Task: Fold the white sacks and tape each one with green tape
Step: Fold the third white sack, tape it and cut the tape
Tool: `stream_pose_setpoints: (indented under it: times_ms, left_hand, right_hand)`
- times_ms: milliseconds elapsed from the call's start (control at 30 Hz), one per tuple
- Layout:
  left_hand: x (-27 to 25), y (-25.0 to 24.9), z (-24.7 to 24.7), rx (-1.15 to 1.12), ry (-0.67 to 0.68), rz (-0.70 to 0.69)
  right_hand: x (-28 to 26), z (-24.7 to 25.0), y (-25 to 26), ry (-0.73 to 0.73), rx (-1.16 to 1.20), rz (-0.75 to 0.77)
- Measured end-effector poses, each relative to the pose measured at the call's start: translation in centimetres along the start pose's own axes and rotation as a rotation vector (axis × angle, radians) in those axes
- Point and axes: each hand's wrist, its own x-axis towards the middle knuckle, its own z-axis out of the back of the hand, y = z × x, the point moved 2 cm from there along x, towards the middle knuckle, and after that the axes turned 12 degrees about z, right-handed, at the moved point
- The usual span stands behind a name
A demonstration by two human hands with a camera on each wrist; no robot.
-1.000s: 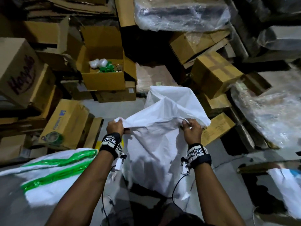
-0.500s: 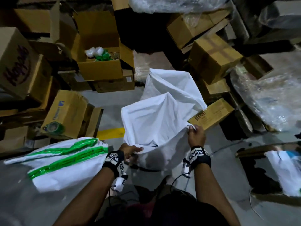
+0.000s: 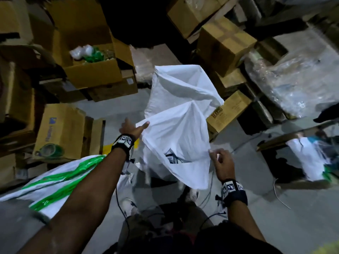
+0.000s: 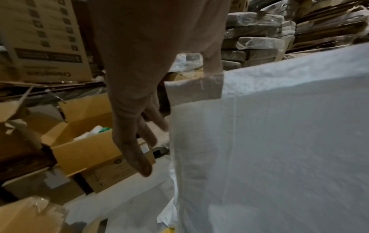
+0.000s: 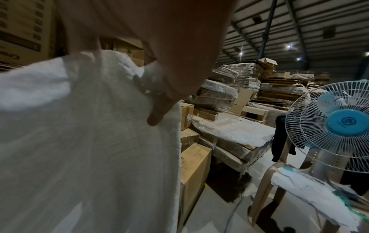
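1. A white sack (image 3: 176, 129) hangs in the air in front of the person, above a grey concrete floor (image 3: 275, 226). It is crumpled and only partly doubled over.
2. The left hand (image 3: 131, 128) grips the sack's upper left edge: the wrist view shows the thumb pinching the hem while the fingers (image 4: 137, 141) hang loosely curled beside the cloth.
3. The right hand (image 3: 222, 165) pinches the sack's lower right corner, fingers curled around the fabric.
4. The step in hand appears to be the fold itself: the sack is being spread and squared between both hands, and no tape is on it yet.
5. The next move likely calls for bringing the two held edges together so the layers lie even, then laying the sack down flat to free a hand for taping.
6. A green tape roll (image 3: 51, 151) rests on a low cardboard box (image 3: 60, 129) to the left, near the person.
7. A taped sack (image 3: 55, 184), white with green stripes of tape across it, lies on the floor at the lower left.
8. An open box (image 3: 91, 74) further back holds white and green items, too blurred to identify.
9. The room is a dim warehouse: stacked cardboard boxes and plastic-wrapped bundles (image 3: 293, 79) crowd around.
10. To the right stand a blue-hubbed fan (image 5: 337, 123) and a plastic chair (image 5: 279, 176) with white material on it.
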Motion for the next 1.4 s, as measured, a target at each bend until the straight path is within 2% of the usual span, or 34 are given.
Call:
stream_pose_setpoints:
  times_ms: [67,133,233,300,400,467,567,667,700,800,900,967,1067,1400]
  left_hand:
    - [1.1,-0.3,-1.5,0.101,0.070,0.011]
    - [-0.9,-1.1,-1.3,0.163,0.110,-0.013]
    - [-3.2,-1.0,-1.0,0.190,0.000,-0.083]
    - [-3.8,-0.2,-0.6,0.186,-0.077,-0.096]
    - [-3.2,1.2,0.4,0.037,-0.151,-0.071]
    - [-2.8,1.8,1.5,-0.020,-0.188,-0.053]
    - [-4.1,1.8,3.9,-0.134,-0.253,-0.034]
    - [-1.9,4.0,5.3,-0.285,-0.162,0.048]
    - [-0.9,5.0,5.6,-0.315,-0.135,0.103]
    - [-3.3,5.3,6.3,-0.563,-0.012,0.250]
    - [-4.1,5.1,5.7,-0.686,0.115,0.324]
    - [-3.8,5.2,6.0,-0.788,0.185,0.323]
    - [-3.2,5.0,7.2,-0.873,0.168,0.320]
    - [-0.4,1.2,9.4,-0.895,0.238,0.221]
  right_hand:
    - [-0.6,0.1,-1.0,0.044,-0.124,-0.015]
    - [-0.6,0.0,-1.4,0.091,-0.248,0.004]
    - [0.1,0.0,-1.8,0.170,-0.330,0.019]
    - [0.7,-0.4,-2.2,0.274,-0.341,0.005]
    - [2.1,-1.0,-1.9,0.348,-0.437,-0.054]
    - [3.5,-1.0,-1.3,0.256,-0.451,-0.069]
    - [6.1,-0.5,-0.9,0.024,-0.349,-0.087]
    - [8.9,0.8,-1.1,-0.103,-0.267,-0.130]
    - [9.8,1.1,-1.3,-0.112,-0.248,-0.129]
    - [11.4,1.4,-1.8,-0.112,-0.227,-0.072]
    - [13.0,0.8,-1.1,-0.138,-0.187,-0.137]
    - [13.6,0.3,-0.5,-0.170,-0.152,-0.204]
    - [14.8,-0.4,0.3,-0.197,-0.134,-0.281]
    - [17.3,-1.2,2.8,-0.325,-0.153,-0.286]
